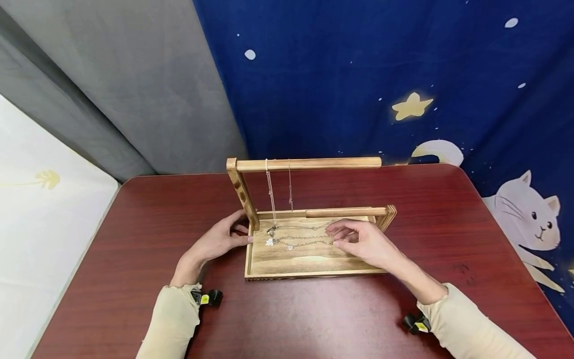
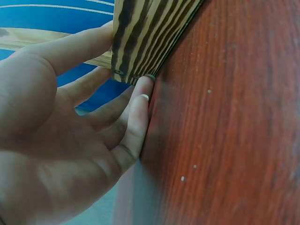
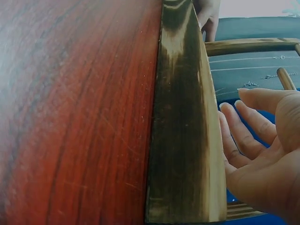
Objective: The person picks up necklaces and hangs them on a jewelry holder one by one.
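A wooden jewelry stand has a shallow tray base, with an upper bar on a left post and a lower bar at the back right. Its left end is held by my left hand, thumb along one side and fingers on the other, as the left wrist view shows. Two thin necklaces hang from the upper bar. Several chains with small pendants lie across the tray. Above the tray's right part is my right hand, fingers loosely bent beside the chains; in the right wrist view thumb and fingertips are apart.
The stand rests on a dark red table near its back edge. Behind hang a grey curtain and a blue one with a cat and stars. A white cloth borders the left side.
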Demonstrator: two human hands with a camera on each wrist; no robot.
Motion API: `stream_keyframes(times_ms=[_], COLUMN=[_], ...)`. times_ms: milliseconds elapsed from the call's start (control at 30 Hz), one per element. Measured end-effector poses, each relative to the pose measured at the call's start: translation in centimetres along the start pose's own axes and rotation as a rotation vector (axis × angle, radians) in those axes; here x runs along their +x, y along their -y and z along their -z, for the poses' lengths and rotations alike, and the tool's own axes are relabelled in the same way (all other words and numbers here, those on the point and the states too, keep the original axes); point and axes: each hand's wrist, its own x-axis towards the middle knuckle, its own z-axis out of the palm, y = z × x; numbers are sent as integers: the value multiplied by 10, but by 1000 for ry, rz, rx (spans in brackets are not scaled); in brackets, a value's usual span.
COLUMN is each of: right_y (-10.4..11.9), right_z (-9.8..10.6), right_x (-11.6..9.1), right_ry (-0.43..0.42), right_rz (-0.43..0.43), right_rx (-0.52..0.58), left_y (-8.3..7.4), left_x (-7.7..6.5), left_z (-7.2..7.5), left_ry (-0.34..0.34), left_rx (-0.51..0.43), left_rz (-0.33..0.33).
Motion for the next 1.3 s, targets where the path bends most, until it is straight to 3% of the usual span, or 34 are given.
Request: stream_keyframes(times_ms=[433,1300], right_y=[0,-10], right_z=[-11,-24], right_x=[8,20], right_ry=[-11,-33], right_rz=[-22,-60], right_rx=[-107,-220], left_y=[-1,-1], left_x=[0,0], left_z=[1,1], left_ry=[4,6], left_rx=[28,8], left_rz=[-2,2])
